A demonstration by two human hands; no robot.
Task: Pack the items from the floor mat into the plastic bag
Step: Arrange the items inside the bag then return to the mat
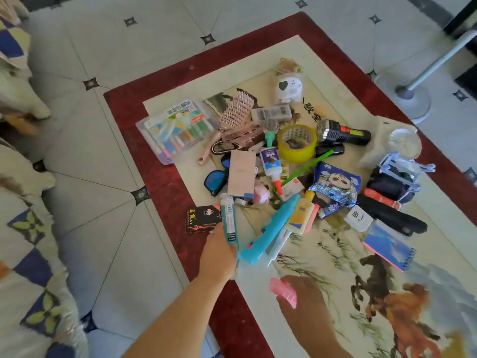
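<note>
Right hand [302,303] holds pink clip [284,292], left hand [219,251] tube [229,219]; packet [202,219] reads "AT"

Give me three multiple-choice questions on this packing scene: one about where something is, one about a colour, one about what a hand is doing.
1. Where does the yellow tape roll lie?
A) beside the black flashlight
B) on the tiled floor
C) inside the clear box

2. What colour is the hair clip held by the right hand?
A) green
B) pink
C) black

3. What is the left hand doing?
A) lying flat on the floor
B) hanging idle
C) gripping the teal pack

Answers: 1 A, the roll sits in the pile right next to the flashlight's head. 2 B, pink teeth stick out from the hand. 3 C, the hand closes round the pack's lower end.
</note>
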